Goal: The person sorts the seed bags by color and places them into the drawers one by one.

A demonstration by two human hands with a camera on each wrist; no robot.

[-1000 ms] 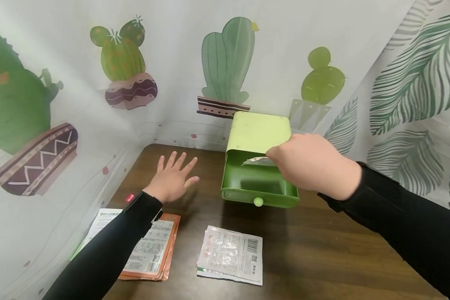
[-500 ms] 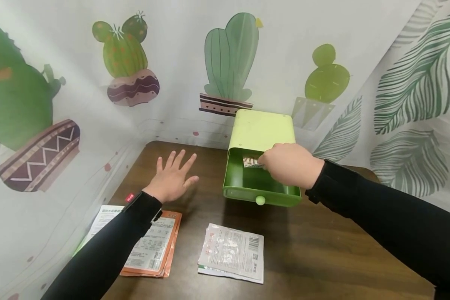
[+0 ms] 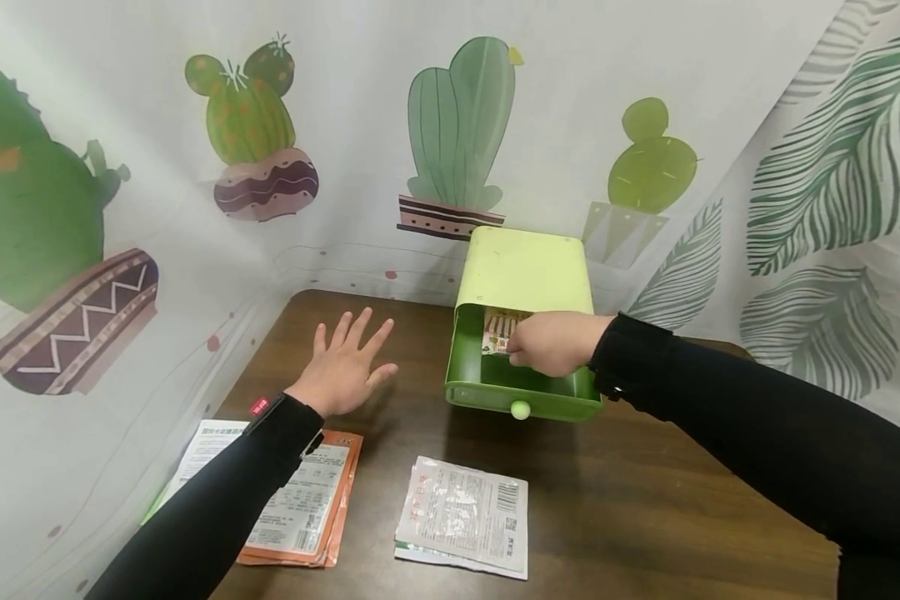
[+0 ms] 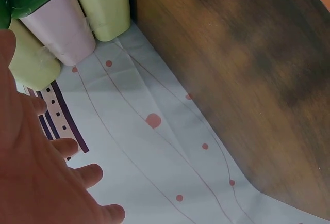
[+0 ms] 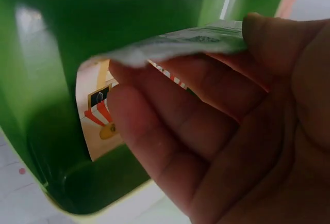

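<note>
My right hand [image 3: 558,342] reaches into the pulled-out green drawer [image 3: 480,398] of a box with a yellow-green top [image 3: 528,267]. It pinches a thin printed packet [image 3: 498,332], thumb on one side and fingers on the other. In the right wrist view the packet [image 5: 95,118] bends over the fingertips, showing a red-striped awning print; the hand covers the rest. To the left of the drawer, my left hand [image 3: 337,371] has its fingers spread and holds nothing. The left wrist view shows its fingers [image 4: 87,175] too.
Orange-edged packets [image 3: 300,504] lie partly under the left forearm, beside a white packet [image 3: 210,446]. White packets with a barcode [image 3: 461,517] lie in front of the drawer. A cactus-print curtain [image 3: 345,108] backs the table. Stacked green and pink tiers [image 4: 64,28] show in the left wrist view.
My right hand has moved left and lower into the drawer with the packet, whose printed face now shows more. The left hand stays spread in the same place.
</note>
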